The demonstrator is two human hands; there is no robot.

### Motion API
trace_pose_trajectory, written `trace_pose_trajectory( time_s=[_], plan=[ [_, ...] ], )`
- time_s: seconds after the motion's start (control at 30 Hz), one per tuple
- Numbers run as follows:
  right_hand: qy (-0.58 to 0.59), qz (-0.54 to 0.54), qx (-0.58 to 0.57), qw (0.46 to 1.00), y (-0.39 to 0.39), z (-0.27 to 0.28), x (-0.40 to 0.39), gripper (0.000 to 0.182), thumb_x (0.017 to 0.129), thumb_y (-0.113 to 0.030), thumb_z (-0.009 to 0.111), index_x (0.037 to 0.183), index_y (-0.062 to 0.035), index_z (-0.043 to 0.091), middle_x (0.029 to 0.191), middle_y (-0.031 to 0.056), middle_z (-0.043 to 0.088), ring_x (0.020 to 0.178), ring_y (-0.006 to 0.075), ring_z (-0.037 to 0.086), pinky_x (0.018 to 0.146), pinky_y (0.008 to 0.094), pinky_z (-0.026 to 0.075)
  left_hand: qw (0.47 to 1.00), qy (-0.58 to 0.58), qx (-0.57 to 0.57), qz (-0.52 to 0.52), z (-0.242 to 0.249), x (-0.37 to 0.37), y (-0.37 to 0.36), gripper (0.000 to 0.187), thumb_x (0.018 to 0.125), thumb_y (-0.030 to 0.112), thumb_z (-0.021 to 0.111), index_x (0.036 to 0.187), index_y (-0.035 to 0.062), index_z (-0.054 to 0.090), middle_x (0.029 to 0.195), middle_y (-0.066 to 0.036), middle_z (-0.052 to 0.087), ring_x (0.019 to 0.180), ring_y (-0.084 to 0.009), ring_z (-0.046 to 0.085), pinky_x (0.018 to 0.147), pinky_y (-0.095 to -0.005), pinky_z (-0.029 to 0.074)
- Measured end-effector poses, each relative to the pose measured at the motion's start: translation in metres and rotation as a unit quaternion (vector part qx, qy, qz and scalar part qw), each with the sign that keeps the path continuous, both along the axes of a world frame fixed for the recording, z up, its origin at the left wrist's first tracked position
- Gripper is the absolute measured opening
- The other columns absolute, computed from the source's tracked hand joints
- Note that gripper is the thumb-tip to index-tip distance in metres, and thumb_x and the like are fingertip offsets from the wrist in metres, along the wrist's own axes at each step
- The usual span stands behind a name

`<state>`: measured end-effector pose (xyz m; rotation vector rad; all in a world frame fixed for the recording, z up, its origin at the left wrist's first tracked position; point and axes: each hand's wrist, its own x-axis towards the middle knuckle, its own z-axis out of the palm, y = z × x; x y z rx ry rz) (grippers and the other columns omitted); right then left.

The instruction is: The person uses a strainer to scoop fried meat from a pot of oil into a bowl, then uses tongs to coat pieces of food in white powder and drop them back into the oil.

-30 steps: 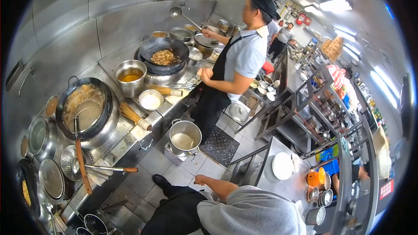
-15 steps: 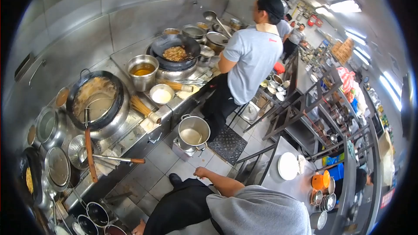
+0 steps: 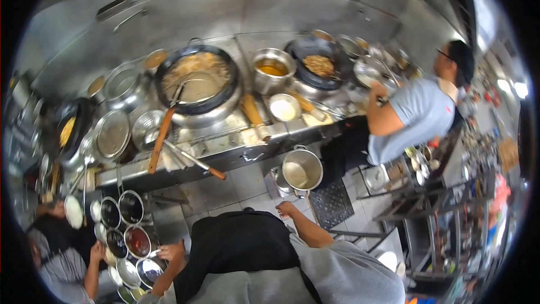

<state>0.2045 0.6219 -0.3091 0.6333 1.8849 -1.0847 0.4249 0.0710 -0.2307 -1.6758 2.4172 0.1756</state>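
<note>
At 7 o'clock, the left hand (image 3: 172,252) is beside a metal container (image 3: 138,228) with red contents; whether its fingers are wide, narrow or gripping a handle, I cannot tell. Near 6 o'clock, the right hand (image 3: 286,209) hangs with fingers curled narrow, a tall pot (image 3: 314,168) near it towards 1 o'clock. At 10 o'clock, a wooden-handled skimmer (image 3: 162,139) rests in a wok (image 3: 233,76).

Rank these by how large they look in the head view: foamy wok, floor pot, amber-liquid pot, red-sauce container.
1. Foamy wok
2. Floor pot and amber-liquid pot: too alike to rank
3. Red-sauce container
</note>
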Motion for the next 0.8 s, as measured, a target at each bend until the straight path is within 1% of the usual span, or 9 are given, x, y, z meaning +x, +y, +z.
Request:
trace_pose_trajectory(
  time_s=[0.07,0.23,0.27,0.3,0.43,0.57,0.63,0.73,0.8],
  plan=[
    [0.138,0.183,-0.046,0.972,0.015,-0.035,-0.014,0.029,0.084,-0.026,0.065,0.098,-0.0008,0.065,0.083,0.0111,0.066,0.062,0.0220,0.066,0.050,0.0348,0.053,0.992,-0.027,0.009,0.123,0.003,-0.023,0.066,0.129,0.062,0.058,0.080,0.147,-0.0046,0.006,0.151,-0.034,0.006,0.140,-0.0490,0.012,0.115,-0.0505,0.016],
    [0.049,0.073,-0.028,0.996,0.007,-0.024,-0.022,0.026,0.083,-0.028,0.061,0.092,-0.0048,0.066,0.080,0.0122,0.066,0.068,0.0254,0.066,0.057,0.0369,0.054,0.995,-0.018,-0.025,0.093,-0.012,-0.015,0.071,0.125,0.067,0.055,0.076,0.147,-0.0062,0.002,0.150,-0.036,-0.001,0.141,-0.0509,0.004,0.116,-0.0511,0.012],
    [0.209,0.372,0.011,0.904,0.021,-0.052,-0.025,0.025,0.083,-0.029,0.059,0.091,-0.0061,0.067,0.081,0.0148,0.067,0.072,0.0272,0.066,0.063,0.0381,0.054,0.996,-0.015,-0.015,0.091,0.004,-0.019,0.078,0.124,0.067,0.054,0.075,0.147,-0.0075,0.003,0.150,-0.037,0.000,0.141,-0.0513,0.003,0.116,-0.0511,0.013],
    [0.352,0.622,0.048,0.698,0.038,-0.088,-0.032,0.025,0.082,-0.029,0.057,0.090,-0.0074,0.068,0.083,0.0173,0.067,0.076,0.0290,0.067,0.068,0.0393,0.054,0.994,-0.012,-0.018,0.103,0.002,-0.018,0.078,0.124,0.067,0.054,0.075,0.147,-0.0075,0.003,0.150,-0.037,0.000,0.141,-0.0513,0.003,0.116,-0.0511,0.013],
    [0.199,0.545,0.037,0.813,0.049,-0.108,-0.036,0.039,0.081,-0.044,0.054,0.078,-0.0081,0.070,0.085,0.0188,0.068,0.084,0.0324,0.067,0.072,0.0406,0.052,0.991,-0.016,-0.020,0.134,0.002,-0.033,0.075,0.123,0.068,0.055,0.075,0.146,-0.0076,0.003,0.150,-0.037,0.001,0.141,-0.0512,0.002,0.116,-0.0495,0.016],
    [0.316,0.590,0.074,0.739,0.054,-0.094,-0.029,0.032,0.081,-0.036,0.054,0.089,-0.0100,0.070,0.093,0.0202,0.068,0.088,0.0348,0.067,0.074,0.0415,0.054,0.987,-0.018,-0.007,0.161,0.004,-0.038,0.072,0.122,0.068,0.054,0.073,0.146,-0.0089,0.003,0.150,-0.037,0.000,0.140,-0.0520,0.002,0.116,-0.0503,0.013],
    [0.272,0.491,0.000,0.828,0.071,-0.120,-0.026,0.030,0.079,-0.034,0.056,0.091,-0.0104,0.070,0.094,0.0192,0.068,0.090,0.0353,0.067,0.075,0.0428,0.054,0.989,-0.051,-0.004,0.137,0.005,-0.034,0.074,0.123,0.069,0.056,0.072,0.146,-0.0100,0.002,0.150,-0.037,0.000,0.140,-0.0529,0.002,0.116,-0.0509,0.013],
    [0.435,0.529,-0.094,0.723,0.075,-0.126,-0.026,0.030,0.079,-0.034,0.057,0.089,-0.0095,0.070,0.093,0.0191,0.068,0.088,0.0349,0.066,0.075,0.0438,0.054,0.989,-0.066,0.009,0.132,0.005,-0.034,0.073,0.123,0.069,0.058,0.071,0.145,-0.0108,0.002,0.150,-0.037,0.002,0.140,-0.0534,0.002,0.116,-0.0508,0.012],
    [0.327,0.471,-0.015,0.819,0.062,-0.098,-0.014,0.030,0.080,-0.034,0.057,0.087,-0.0075,0.069,0.089,0.0190,0.068,0.085,0.0343,0.066,0.074,0.0422,0.053,0.987,-0.084,0.013,0.134,0.005,-0.035,0.072,0.124,0.069,0.058,0.071,0.145,-0.0107,0.002,0.150,-0.037,0.002,0.140,-0.0534,0.002,0.116,-0.0514,0.010]
  ],
)
